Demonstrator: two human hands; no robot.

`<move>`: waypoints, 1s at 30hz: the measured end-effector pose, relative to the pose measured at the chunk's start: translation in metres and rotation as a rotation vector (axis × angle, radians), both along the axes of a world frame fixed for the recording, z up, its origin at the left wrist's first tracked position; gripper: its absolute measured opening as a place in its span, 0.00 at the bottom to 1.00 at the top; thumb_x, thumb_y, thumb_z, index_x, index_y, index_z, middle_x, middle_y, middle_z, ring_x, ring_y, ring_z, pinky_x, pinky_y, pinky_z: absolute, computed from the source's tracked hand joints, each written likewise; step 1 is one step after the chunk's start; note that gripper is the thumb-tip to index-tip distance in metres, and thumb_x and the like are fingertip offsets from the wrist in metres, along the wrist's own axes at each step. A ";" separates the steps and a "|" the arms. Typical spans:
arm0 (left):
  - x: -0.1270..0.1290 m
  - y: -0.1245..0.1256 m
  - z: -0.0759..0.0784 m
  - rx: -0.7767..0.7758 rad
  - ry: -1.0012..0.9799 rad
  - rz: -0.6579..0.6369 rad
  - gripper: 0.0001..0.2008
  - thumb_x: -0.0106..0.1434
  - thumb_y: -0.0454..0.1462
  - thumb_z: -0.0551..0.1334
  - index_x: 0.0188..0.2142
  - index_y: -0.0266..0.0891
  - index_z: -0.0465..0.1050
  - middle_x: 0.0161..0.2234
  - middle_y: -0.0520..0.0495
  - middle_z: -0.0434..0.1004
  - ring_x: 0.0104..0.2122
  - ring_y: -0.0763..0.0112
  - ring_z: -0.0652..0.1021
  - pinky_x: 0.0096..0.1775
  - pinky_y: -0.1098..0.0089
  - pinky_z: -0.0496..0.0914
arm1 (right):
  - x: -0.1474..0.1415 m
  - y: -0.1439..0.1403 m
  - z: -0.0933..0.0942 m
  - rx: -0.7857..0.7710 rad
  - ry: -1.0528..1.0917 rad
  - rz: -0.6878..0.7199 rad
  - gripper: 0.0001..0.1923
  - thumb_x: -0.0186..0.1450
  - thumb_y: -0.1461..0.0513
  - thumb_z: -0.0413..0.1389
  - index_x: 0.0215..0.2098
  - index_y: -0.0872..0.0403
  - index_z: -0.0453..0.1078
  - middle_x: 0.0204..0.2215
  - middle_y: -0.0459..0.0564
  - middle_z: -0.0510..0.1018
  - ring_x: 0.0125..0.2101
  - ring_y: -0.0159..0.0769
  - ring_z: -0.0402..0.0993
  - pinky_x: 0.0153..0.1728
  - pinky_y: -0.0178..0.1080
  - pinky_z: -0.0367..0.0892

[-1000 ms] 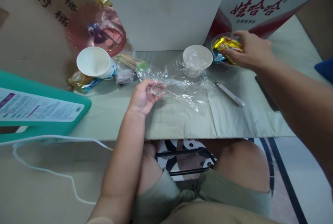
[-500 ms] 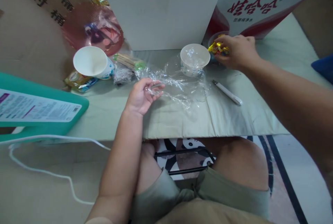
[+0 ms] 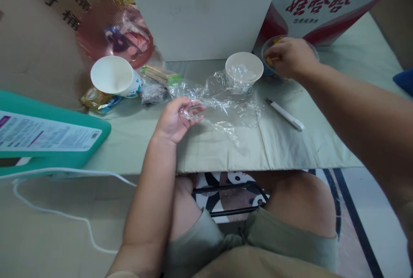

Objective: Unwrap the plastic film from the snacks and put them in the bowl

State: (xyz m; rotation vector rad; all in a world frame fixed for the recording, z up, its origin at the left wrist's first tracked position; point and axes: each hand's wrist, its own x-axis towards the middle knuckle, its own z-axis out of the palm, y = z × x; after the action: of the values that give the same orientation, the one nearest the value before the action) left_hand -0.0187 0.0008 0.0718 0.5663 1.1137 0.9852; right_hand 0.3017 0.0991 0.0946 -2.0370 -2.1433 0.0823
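Observation:
My left hand [image 3: 181,119] rests on the table with its fingers curled round the edge of a crumpled clear plastic bag [image 3: 226,106]. The bag spreads to the right, up to a white paper bowl [image 3: 244,68] with some clear plastic inside. My right hand [image 3: 294,56] reaches into a clear round tub [image 3: 313,50] beside the box. Its fingers are closed on a yellow-wrapped candy [image 3: 273,50], partly hidden by the hand. Between the two hands, nearer to me, lies a white utility knife [image 3: 285,115].
A paper cup [image 3: 112,75], a pack of wooden sticks [image 3: 159,74], snack packets [image 3: 100,99] and a red ribbed plate [image 3: 92,32] stand at the left. A green jug [image 3: 54,101] and white cable [image 3: 80,169] are nearer. Large boxes [image 3: 200,15] border the back.
My right hand has moved slightly, its fingers now over the inside of the clear tub with less of the yellow wrapper showing. My left hand stays in place on the plastic bag.

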 end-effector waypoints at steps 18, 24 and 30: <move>-0.018 -0.001 -0.021 0.019 0.609 0.114 0.05 0.57 0.35 0.65 0.34 0.39 0.72 0.30 0.49 0.80 0.25 0.75 0.78 0.25 0.77 0.68 | -0.073 -0.186 -0.091 0.045 0.485 0.369 0.17 0.66 0.63 0.52 0.51 0.49 0.76 0.54 0.54 0.81 0.49 0.46 0.81 0.48 0.49 0.76; -0.010 -0.011 -0.027 0.020 0.610 -0.183 0.05 0.52 0.31 0.67 0.29 0.36 0.73 0.24 0.50 0.76 0.23 0.75 0.77 0.24 0.78 0.67 | -0.076 -0.186 -0.085 0.294 0.575 -0.004 0.17 0.63 0.56 0.59 0.50 0.52 0.71 0.43 0.55 0.81 0.37 0.43 0.78 0.42 0.50 0.75; -0.015 -0.004 -0.024 0.056 0.519 -0.294 0.04 0.47 0.28 0.61 0.23 0.37 0.68 0.21 0.54 0.71 0.21 0.77 0.75 0.23 0.79 0.66 | -0.064 -0.162 -0.105 0.100 0.694 -0.111 0.40 0.56 0.56 0.64 0.64 0.50 0.58 0.38 0.51 0.80 0.46 0.52 0.76 0.55 0.63 0.67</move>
State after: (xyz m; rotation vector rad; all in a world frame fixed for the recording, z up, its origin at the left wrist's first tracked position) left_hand -0.0341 -0.0034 0.0478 1.0389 1.4099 0.6264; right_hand 0.2382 -0.0634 -0.0104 -1.7177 -1.5667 0.5613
